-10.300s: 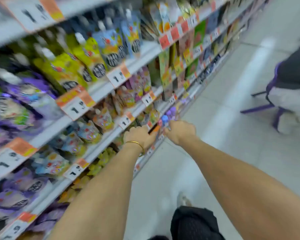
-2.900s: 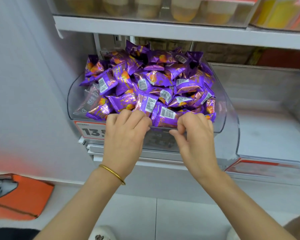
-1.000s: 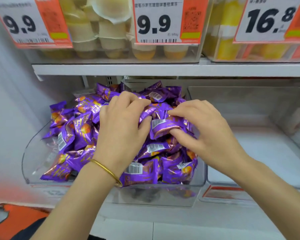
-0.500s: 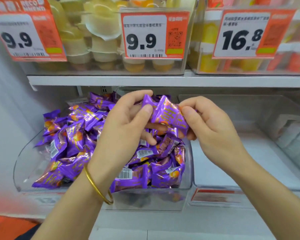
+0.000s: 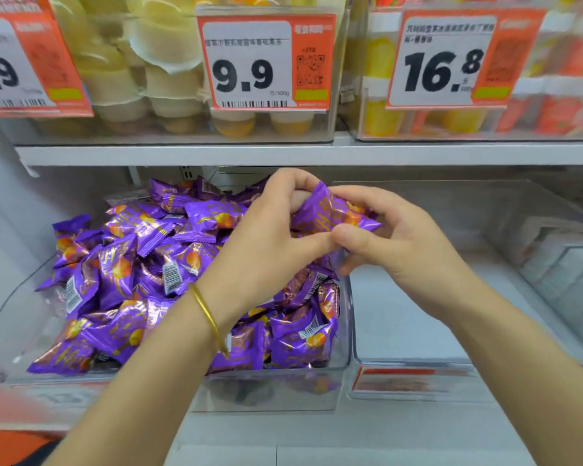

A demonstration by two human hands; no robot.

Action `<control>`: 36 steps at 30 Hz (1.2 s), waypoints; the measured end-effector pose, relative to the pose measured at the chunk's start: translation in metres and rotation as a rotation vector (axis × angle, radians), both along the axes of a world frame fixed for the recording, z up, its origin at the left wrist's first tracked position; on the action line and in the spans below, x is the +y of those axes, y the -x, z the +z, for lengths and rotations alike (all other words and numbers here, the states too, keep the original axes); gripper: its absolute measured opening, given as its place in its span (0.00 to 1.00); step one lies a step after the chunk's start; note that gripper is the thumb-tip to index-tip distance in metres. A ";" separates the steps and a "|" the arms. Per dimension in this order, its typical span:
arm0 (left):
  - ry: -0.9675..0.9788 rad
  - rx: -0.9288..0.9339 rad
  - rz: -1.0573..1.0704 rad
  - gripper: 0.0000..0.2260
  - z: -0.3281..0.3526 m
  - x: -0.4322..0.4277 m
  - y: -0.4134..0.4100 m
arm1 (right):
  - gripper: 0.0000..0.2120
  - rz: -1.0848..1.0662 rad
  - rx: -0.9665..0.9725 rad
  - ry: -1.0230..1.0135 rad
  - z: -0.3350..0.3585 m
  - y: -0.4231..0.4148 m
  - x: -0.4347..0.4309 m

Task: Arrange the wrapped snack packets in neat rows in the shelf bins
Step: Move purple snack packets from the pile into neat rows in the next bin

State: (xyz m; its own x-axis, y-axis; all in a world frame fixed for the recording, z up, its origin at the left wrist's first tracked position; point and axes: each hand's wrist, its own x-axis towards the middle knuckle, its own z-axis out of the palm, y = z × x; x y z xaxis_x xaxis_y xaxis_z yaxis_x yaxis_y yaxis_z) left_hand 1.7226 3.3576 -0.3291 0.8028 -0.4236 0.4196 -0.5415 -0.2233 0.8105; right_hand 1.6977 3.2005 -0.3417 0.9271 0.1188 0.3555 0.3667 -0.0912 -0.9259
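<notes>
Holding one purple packet (image 5: 334,213) above the heaped left bin (image 5: 273,388), the left hand (image 5: 266,250) and right hand (image 5: 398,243) are each closed on it by thumb and fingertips. Flattening is advised before it is laid label-up, edge-aligned, in a row.

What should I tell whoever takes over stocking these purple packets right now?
Left hand and right hand: both pinch one purple packet, held above the full bin.
Left bin: purple packets lie jumbled, no rows visible.
Right bin: looks empty.
Done: no neat rows yet.
Left: place the held packet, then line up the pile in rows, probably using the right bin too.
</notes>
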 end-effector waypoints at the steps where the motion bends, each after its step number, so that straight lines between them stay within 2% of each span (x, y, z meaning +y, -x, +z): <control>1: -0.069 -0.082 0.033 0.20 -0.001 0.001 -0.001 | 0.22 -0.018 -0.002 -0.022 0.000 -0.001 0.001; 3: -0.206 -0.278 0.140 0.21 -0.002 0.005 -0.003 | 0.19 -0.072 -0.014 -0.043 -0.002 -0.004 -0.002; 5: -0.324 -0.360 0.232 0.20 0.000 0.015 -0.004 | 0.17 -0.130 -0.003 -0.048 -0.004 -0.005 -0.009; 8: -0.520 -0.362 0.238 0.14 0.002 0.029 -0.002 | 0.13 -0.188 0.046 -0.081 -0.010 -0.005 -0.018; 10: -0.608 -0.340 0.218 0.12 0.000 0.030 0.001 | 0.15 -0.212 0.070 -0.092 -0.012 -0.006 -0.021; 14: -0.653 -0.338 0.217 0.07 -0.008 0.024 0.002 | 0.18 -0.221 0.118 -0.133 -0.015 -0.003 -0.021; 16: -0.614 -0.320 0.179 0.05 -0.008 0.024 0.003 | 0.18 -0.222 0.137 -0.171 -0.016 -0.001 -0.022; 19: -0.478 -0.195 0.115 0.08 0.000 0.027 0.009 | 0.18 -0.195 0.166 -0.237 -0.015 0.002 -0.023; 23: -0.165 0.075 -0.032 0.07 0.009 0.032 0.016 | 0.17 -0.101 0.222 -0.327 -0.010 0.007 -0.025; 26: 0.044 0.198 -0.152 0.07 0.009 0.032 0.016 | 0.21 -0.025 0.261 -0.431 -0.010 0.007 -0.028; 28: 0.105 0.217 -0.173 0.06 0.006 0.031 0.015 | 0.26 0.032 0.279 -0.493 -0.011 0.006 -0.031; 29: 0.118 0.207 -0.155 0.08 0.004 0.031 0.014 | 0.27 0.058 0.288 -0.512 -0.011 0.006 -0.031; 31: 0.124 0.146 -0.109 0.11 0.000 0.029 0.011 | 0.26 0.107 0.291 -0.521 -0.012 0.007 -0.034; 34: 0.076 0.049 -0.097 0.09 -0.003 0.024 0.009 | 0.25 0.202 0.273 -0.520 -0.010 0.008 -0.036; 36: 0.060 0.045 -0.126 0.13 -0.005 0.023 0.008 | 0.25 0.259 0.257 -0.491 -0.010 0.008 -0.039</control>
